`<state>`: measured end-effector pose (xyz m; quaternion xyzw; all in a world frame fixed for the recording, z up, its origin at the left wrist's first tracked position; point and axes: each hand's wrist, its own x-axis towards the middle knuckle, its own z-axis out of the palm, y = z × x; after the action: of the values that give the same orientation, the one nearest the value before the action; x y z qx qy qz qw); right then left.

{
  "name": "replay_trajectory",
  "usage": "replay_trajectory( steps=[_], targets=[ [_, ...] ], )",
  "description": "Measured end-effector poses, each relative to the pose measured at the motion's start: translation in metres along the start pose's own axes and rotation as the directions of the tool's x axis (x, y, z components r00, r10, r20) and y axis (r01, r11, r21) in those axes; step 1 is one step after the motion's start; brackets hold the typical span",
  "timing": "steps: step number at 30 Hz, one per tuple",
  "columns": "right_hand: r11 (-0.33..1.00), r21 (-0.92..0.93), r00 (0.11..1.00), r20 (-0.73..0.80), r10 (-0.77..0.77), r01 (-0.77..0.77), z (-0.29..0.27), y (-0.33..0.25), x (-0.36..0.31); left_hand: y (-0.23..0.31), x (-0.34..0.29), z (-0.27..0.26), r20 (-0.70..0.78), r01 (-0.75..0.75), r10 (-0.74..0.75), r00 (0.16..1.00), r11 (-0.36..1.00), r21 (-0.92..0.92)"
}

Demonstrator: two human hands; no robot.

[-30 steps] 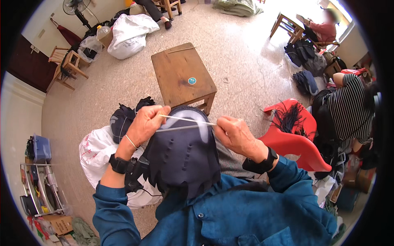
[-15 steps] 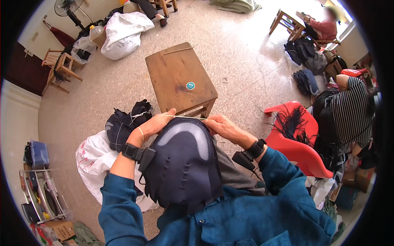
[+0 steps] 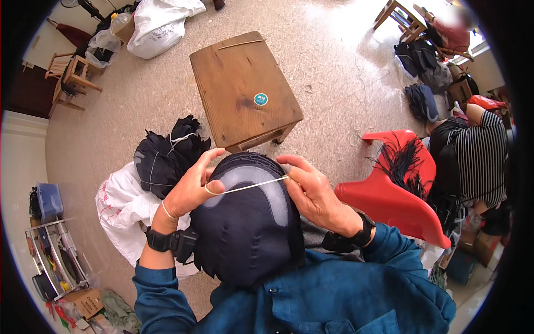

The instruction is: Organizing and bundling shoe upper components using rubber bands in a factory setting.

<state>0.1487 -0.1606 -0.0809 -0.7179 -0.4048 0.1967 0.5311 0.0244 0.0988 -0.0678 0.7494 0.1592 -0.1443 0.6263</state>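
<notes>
A thick stack of dark navy fabric pieces (image 3: 245,239) rests on my lap, its top piece bearing a curved light-grey strip (image 3: 276,206). A thin pale elastic band (image 3: 250,186) is stretched taut across the top of the stack. At the left it loops round the thumb of my left hand (image 3: 186,192), whose fingers reach along the stack's side. My right hand (image 3: 317,195) pinches the band's other end between thumb and fingers, above the stack's right edge. Another pale band (image 3: 167,210) circles my left wrist.
Ahead stands a wooden stool (image 3: 245,94). Left of my lap, a tied dark bundle (image 3: 158,167) lies on a white sack (image 3: 119,203). At right is a red chair (image 3: 389,195) holding dark strips (image 3: 403,161). Beyond it bends a person in a striped shirt (image 3: 481,156).
Both hands have come back from the stack's far edge toward me, drawing the band over its top. The band now slants across the grey strip, and my left fingers have spread apart.
</notes>
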Motion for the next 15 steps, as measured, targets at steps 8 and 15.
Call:
replay_trajectory(
  steps=[8,15],
  targets=[
    [0.984,-0.138,0.993,-0.031,-0.116,0.111,-0.009,-0.003,-0.025,-0.009,-0.014,0.021,-0.199,0.017,0.043,0.979,0.957,0.289],
    [0.972,0.179,0.876,0.48,0.05,-0.153,-0.032,0.002,-0.063,-0.022,-0.014,0.036,-0.39,-0.016,0.2,0.899,0.904,0.427]
  ],
)
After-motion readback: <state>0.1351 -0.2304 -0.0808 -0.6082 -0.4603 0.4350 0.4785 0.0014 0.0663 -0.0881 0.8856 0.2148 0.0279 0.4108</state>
